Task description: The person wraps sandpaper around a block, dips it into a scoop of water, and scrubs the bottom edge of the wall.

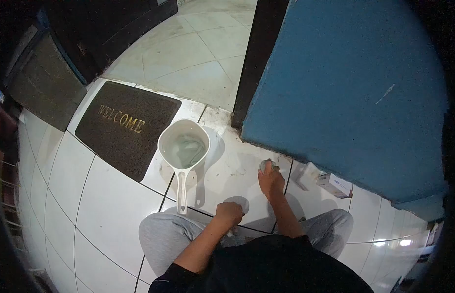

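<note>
My right hand (271, 184) is closed over a small, greenish-grey, rounded object (268, 164) on the white tiled floor, near the foot of the blue wall. The fingers hide part of it, so its kind is unclear. Close to my lap, my left hand (229, 214) is curled into a fist. A bit of something pale shows just below it, but I cannot make out what it holds. Left of both hands stands a white plastic water dipper (181, 177), its handle pointing toward me. Water and a pale, soft-looking thing (191, 150) are inside it.
A dark doormat (127, 128) reading WELCOME lies beyond the dipper, at the doorway. A small white box (334, 185) sits against the blue wall (345, 83) on the right. My knees in grey trousers (161, 237) flank the hands. Dirt marks spot the tiles (232, 161).
</note>
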Tool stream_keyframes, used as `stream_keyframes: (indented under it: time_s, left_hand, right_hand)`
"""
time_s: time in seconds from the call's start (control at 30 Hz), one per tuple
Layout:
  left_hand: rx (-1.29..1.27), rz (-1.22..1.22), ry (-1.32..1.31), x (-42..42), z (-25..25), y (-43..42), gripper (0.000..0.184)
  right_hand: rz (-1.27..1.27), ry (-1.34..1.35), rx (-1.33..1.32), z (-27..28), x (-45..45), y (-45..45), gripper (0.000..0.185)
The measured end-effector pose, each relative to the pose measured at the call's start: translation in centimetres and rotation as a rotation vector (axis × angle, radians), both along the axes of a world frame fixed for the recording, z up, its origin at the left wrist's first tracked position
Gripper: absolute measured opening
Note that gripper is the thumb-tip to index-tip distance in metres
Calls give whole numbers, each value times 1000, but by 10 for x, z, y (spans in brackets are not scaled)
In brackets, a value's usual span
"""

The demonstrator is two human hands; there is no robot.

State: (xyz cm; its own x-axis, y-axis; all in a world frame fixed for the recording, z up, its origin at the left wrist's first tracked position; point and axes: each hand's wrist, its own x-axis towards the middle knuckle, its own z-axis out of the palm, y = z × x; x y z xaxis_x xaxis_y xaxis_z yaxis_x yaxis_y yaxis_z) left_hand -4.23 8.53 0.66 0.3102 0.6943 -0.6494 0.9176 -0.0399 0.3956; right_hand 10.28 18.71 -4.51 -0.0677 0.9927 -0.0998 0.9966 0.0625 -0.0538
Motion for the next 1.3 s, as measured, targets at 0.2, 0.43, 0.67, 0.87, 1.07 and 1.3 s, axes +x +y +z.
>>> stream_keyframes:
  time_s: [0.2, 0.43, 0.67, 0.87, 1.07, 1.3]
  left_hand:
    - [10, -45, -6, 1, -1, 0, 35]
    - [16, -8, 4, -1, -1, 1, 34]
    - [45, -26, -12, 2, -2, -1, 33]
    - [67, -14, -9, -2, -6, -3, 34]
    - [35, -15, -26, 1, -4, -1, 34]
    - [50, -19, -5, -3, -3, -1, 35]
  right_hand:
    - [-8, 19, 5, 2, -4, 36, 48]
    - [48, 35, 63, -8, 8, 10, 47]
    - [4, 30, 24, 8, -8, 30, 46]
    - [84, 75, 128, -9, -3, 34, 47]
    - [-29, -48, -125, 10, -4, 2, 50]
    - [1, 43, -19, 4, -3, 36, 46]
